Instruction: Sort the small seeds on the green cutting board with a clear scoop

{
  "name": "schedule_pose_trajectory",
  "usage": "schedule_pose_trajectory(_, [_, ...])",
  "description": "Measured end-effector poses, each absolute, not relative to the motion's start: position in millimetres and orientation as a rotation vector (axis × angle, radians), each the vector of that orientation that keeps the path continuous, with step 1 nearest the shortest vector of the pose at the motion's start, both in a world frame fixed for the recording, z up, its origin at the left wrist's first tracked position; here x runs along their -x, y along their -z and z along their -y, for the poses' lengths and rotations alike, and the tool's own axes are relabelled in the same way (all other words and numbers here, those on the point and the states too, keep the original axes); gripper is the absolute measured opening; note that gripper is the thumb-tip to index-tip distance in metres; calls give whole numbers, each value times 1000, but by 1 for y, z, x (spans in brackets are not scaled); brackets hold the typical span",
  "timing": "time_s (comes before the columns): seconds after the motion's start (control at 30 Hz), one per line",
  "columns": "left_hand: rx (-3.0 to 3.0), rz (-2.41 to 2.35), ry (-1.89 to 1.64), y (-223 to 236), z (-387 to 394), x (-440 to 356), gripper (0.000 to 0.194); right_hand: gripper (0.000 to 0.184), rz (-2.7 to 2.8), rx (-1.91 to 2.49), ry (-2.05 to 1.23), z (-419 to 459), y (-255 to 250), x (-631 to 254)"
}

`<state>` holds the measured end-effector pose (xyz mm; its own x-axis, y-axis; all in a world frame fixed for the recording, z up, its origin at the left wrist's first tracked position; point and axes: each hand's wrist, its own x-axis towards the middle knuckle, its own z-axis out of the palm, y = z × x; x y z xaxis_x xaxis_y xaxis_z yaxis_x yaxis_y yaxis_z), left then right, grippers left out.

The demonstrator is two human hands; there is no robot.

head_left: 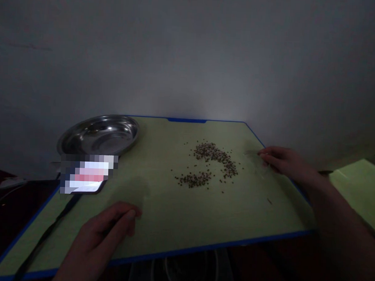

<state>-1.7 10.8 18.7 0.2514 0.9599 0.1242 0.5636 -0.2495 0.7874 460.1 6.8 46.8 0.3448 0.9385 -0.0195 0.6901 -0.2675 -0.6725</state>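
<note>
A pile of small dark seeds (pixel 213 162) lies scattered on the pale green table top (pixel 172 209), right of its middle. My right hand (pixel 283 160) rests at the table's right edge, just right of the seeds. Its fingers are pinched together on a faint clear plastic piece (pixel 253 154) that points toward the pile. My left hand (pixel 106 232) lies on the near left part of the table, fingers curled under the thumb; whatever is inside them is hidden.
A shallow steel plate (pixel 100 134) stands at the table's back left corner, with a lit phone (pixel 88 174) just in front of it. A dark strap (pixel 45 234) runs along the left edge. The table has a blue rim (pixel 202 249), and a wall stands close behind. The light is dim.
</note>
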Motion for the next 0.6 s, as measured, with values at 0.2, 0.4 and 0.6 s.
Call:
schedule_pose_trajectory(0.2, [-1862, -1395, -770, -12, -12, 6, 30, 26, 1491, 2132, -602, -42, -30, -471])
schedule_pose_trajectory(0.4, [-1835, -1382, -835, -14, -11, 2, 38, 24, 1686, 2227, -577, -93, -30, -446])
schedule_pose_trajectory(0.6, [-1791, -1405, -766, -17, -7, 3, 34, 32, 1873, 2199, -489, -149, -36, -407])
